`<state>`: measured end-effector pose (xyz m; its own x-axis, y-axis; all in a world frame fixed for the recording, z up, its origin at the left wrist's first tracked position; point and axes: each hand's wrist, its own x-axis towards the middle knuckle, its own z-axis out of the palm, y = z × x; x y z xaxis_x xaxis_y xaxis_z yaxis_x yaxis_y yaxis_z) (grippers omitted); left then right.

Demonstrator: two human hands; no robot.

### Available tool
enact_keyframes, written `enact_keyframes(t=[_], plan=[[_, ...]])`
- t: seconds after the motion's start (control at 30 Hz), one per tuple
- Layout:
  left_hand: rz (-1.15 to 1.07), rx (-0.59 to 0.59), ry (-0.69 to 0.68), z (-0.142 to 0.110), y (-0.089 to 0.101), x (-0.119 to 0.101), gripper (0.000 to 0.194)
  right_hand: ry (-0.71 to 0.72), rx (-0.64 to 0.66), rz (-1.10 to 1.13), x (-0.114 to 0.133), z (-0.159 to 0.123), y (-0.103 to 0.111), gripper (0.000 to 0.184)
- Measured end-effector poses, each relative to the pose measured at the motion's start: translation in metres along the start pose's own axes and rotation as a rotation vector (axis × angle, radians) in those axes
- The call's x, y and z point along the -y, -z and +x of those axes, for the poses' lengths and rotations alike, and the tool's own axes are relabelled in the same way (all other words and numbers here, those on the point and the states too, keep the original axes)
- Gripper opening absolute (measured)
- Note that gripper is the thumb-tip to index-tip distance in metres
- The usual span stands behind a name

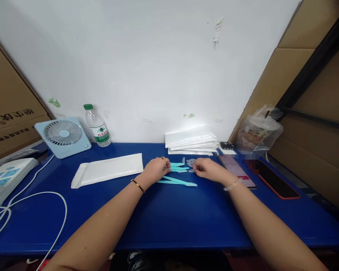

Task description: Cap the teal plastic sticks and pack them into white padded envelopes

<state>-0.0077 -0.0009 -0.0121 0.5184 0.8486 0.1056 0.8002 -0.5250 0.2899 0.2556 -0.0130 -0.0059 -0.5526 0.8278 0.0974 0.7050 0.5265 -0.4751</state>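
My left hand (157, 169) is closed over the near ends of several thin teal plastic sticks (177, 167), which look like eyebrow razors. Its fingertips are pinched on one of them. Another pair of teal sticks (180, 181) lies on the table just in front of that hand, with a pale tip at the right end. My right hand (205, 168) has its fingers pinched together beside a few small translucent plastic pieces (191, 163), which look like caps. Whatever lies between its fingertips is too small to make out.
A white padded mailer (110, 169) lies at left, and a stack of mailers (190, 141) stands behind. Around the blue table (169, 222) are a fan (63, 137), a water bottle (97, 126), two phones (237, 171) (278, 180), a bagged cup (258, 131) and a cable (64, 210).
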Motion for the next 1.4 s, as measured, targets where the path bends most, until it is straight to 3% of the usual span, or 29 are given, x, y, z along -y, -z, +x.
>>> enact_keyframes(t=[0.17,0.47,0.57,0.73,0.93,1.23,1.4], plan=[[-0.022,-0.02,0.016,0.0,0.004,0.002,0.011,-0.026,-0.005,0.179,0.007,-0.005,0.006,0.011],[-0.053,-0.014,-0.01,-0.002,0.007,-0.005,0.01,0.01,-0.075,0.245,0.017,-0.001,0.001,0.014],[-0.117,0.009,-0.038,-0.004,0.008,-0.009,0.01,0.028,-0.041,0.249,0.023,-0.001,-0.001,0.016],[-0.173,0.149,-0.059,-0.006,0.009,-0.011,0.017,0.0,0.103,0.285,0.016,-0.003,0.001,0.018],[0.026,0.004,-0.02,-0.004,0.009,-0.004,0.018,-0.11,-0.18,0.011,-0.015,-0.003,0.012,0.013],[0.032,0.013,0.002,-0.001,0.002,0.002,0.011,-0.093,-0.106,-0.112,-0.017,0.004,0.0,0.006],[-0.025,0.011,0.007,0.0,0.003,0.004,0.01,-0.119,-0.147,-0.111,-0.011,0.003,0.003,0.004]])
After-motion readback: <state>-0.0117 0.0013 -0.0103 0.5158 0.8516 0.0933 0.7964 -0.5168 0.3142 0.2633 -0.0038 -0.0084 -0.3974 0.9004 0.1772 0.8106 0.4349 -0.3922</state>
